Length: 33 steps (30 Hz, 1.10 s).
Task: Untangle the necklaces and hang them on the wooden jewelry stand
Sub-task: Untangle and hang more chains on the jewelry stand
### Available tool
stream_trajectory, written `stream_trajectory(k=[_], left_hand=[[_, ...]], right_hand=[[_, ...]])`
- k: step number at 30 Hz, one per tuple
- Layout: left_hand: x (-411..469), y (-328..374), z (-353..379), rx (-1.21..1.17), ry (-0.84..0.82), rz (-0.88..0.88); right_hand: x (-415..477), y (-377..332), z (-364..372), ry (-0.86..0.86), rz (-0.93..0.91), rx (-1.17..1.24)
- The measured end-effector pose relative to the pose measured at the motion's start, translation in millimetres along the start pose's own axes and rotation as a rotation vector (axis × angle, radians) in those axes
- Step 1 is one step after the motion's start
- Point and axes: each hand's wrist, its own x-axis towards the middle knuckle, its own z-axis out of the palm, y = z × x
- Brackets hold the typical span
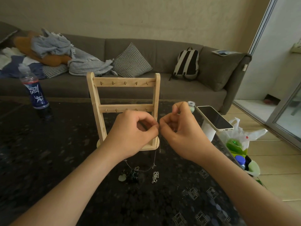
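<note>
Left hand (135,132) and right hand (179,132) nearly touching, both pinching thin chain (155,154), just before stand (124,82), chain hanging to counter (65,160), trailing beside tangle (132,174), silver piece (155,176) near.

Upper left, a heap of blankets (65,51) sprawls over the grey sofa (179,93), with a houndstooth cushion (132,61) top centre and a backpack (186,64) propped to its right. At the left edge a blue bottle (34,91) stands on the dark table (48,152), and at the right a phone (214,118) lies face up near a plastic bag (244,136)
</note>
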Motion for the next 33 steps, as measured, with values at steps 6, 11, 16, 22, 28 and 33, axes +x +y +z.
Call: stream_trajectory(k=[6, 11, 16, 22, 28, 33], left_hand=[[0, 2, 2, 0.219, -0.025, 0.172], [1, 7, 1, 0.392, -0.114, 0.255], [2, 14, 2, 0.391, -0.088, 0.23], [2, 4, 4, 0.292, -0.068, 0.109], [2, 2, 5, 0.102, -0.011, 0.07], [0, 1, 4, 0.123, 0.025, 0.08]], right_hand=[[-1, -4, 0, -0.018, 0.071, -0.037], [0, -6, 1, -0.065, 0.281, 0.024], [6, 1, 4, -0.011, 0.42, 0.138], [0, 2, -1, 0.013, 0.263, -0.005], [-4, -2, -1, 0.069, 0.052, -0.024], [-6, -6, 1, 0.083, 0.041, -0.007]])
